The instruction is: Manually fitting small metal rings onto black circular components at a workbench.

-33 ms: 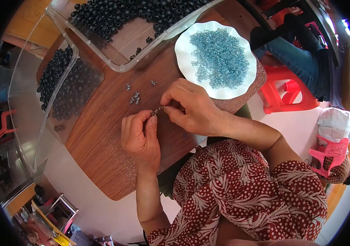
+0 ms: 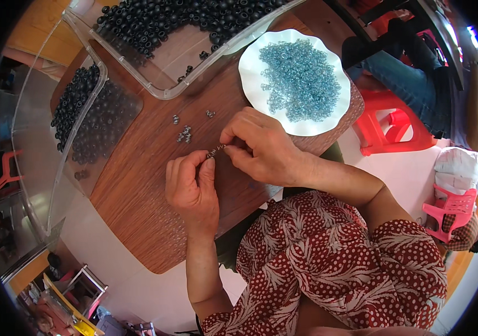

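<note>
Brown wood-grain tabletop (image 2: 132, 218): sits in front of me, slanting across my view, with both my hands above it.
Dark-and-silver strand (image 2: 215, 150): short, ridged and slim, held between my two hands and rising toward the right; its fine detail is too small for me to tell.
Left hand (image 2: 193, 187): thumb and forefinger closed in a pinch at the strand's lower end, my other fingers curled in.
Right hand (image 2: 264, 148): thumb and forefinger drawn together at the strand's upper end, the rest folded toward my palm.
Small ridged pieces (image 2: 184, 134): a cluster lies beyond my left hand, with one piece just past it and another off to the right, all on the wood.
White plate (image 2: 248, 64): wavy-rimmed, beyond my right hand, at the tabletop's right side.
Pale blue beads (image 2: 300, 78): clear and glossy, heaped on the plate.
Clear plastic box (image 2: 167, 93): at the far side, left of the plate.
Black beads (image 2: 194, 14): round with holes, many of them inside that box.
Red stool (image 2: 395, 123): on the floor to my right, near a seated person in jeans (image 2: 401, 78).
Patterned clothing (image 2: 334, 257): dark red and white, across my lap.
</note>
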Demonstrator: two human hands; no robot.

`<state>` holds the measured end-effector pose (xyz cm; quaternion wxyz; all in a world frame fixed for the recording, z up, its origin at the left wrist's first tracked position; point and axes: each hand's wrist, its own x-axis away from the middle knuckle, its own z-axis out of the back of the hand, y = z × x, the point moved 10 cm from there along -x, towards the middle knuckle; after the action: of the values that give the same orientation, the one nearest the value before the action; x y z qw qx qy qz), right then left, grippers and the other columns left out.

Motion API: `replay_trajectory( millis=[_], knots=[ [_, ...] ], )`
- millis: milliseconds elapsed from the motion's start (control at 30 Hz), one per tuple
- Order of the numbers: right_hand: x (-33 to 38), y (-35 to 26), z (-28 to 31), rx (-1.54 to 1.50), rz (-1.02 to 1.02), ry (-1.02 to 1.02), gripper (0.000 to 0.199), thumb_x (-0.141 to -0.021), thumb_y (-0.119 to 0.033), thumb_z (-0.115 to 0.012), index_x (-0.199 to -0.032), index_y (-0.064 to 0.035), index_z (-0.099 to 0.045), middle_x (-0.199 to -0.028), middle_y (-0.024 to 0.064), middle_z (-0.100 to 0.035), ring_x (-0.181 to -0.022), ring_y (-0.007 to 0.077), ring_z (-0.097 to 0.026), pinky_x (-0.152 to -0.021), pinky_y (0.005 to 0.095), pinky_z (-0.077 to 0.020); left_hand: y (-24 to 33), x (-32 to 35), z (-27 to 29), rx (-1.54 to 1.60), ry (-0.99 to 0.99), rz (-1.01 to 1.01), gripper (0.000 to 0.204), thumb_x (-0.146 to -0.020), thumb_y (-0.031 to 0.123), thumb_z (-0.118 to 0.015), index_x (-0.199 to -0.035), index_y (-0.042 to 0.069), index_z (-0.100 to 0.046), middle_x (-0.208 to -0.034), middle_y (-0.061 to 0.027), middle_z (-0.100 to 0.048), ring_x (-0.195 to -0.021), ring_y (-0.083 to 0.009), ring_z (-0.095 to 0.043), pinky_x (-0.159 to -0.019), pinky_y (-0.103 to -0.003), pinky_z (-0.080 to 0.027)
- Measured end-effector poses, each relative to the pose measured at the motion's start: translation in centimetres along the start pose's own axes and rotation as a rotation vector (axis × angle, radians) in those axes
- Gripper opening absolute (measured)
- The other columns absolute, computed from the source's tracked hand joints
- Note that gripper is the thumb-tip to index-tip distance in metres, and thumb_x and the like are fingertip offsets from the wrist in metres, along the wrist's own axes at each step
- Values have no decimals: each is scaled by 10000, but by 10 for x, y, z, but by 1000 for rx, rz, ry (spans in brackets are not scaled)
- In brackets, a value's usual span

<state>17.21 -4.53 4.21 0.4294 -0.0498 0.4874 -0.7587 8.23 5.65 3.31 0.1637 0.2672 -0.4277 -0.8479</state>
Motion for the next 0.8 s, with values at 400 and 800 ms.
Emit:
replay_trajectory(
  millis=[400,800],
  knots=[
    [1,-4,-6,290,96,43,298,-636,44,-675,-905,-29,-570,-830,92,-535,-754,280,-519,-612,358,-448,-13,1,-1,75,-17,79,64,-833,54,-642,-857,-3,-625,-781,-48,-572,-722,-158,-518,-644,-263,-425],
    [12,-19,1,184,230,72,308,-624,62,-684,-914,-20,-620,-812,95,-549,-717,257,-523,-571,334,-443,-24,3,-2,68,9,160,90,-854,57,-631,-914,-11,-629,-844,-37,-575,-775,-112,-534,-699,-225,-438]
  ],
)
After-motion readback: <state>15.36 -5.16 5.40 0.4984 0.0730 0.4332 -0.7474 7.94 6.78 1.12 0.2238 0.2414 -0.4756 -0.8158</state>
